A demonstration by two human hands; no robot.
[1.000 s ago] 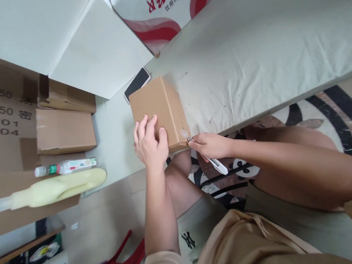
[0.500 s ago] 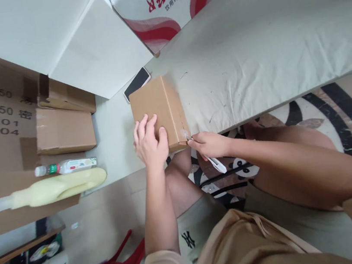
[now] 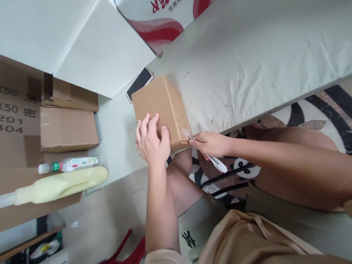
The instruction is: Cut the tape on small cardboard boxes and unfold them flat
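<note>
A small brown cardboard box (image 3: 151,98) stands near the table's front edge. My left hand (image 3: 153,141) lies on its top face, fingers spread and pressing against the cardboard. In my right hand (image 3: 212,143) is a white utility knife (image 3: 219,164), its fingers closed round the handle. The knife's tip end meets the box's lower right corner, beside a piece of clear tape (image 3: 185,133). Whether the blade is inside the cardboard is hard to see.
A phone (image 3: 139,84) lies behind the box. To the left are another brown box (image 3: 67,129), a small bottle (image 3: 72,164) and a pale yellow bottle (image 3: 56,187). A large white box (image 3: 102,50) and a red-printed water carton (image 3: 160,20) stand at the back.
The view has shifted slightly, moving the scene a little to the right. Both hands, the box and the knife keep almost the same positions relative to each other.
</note>
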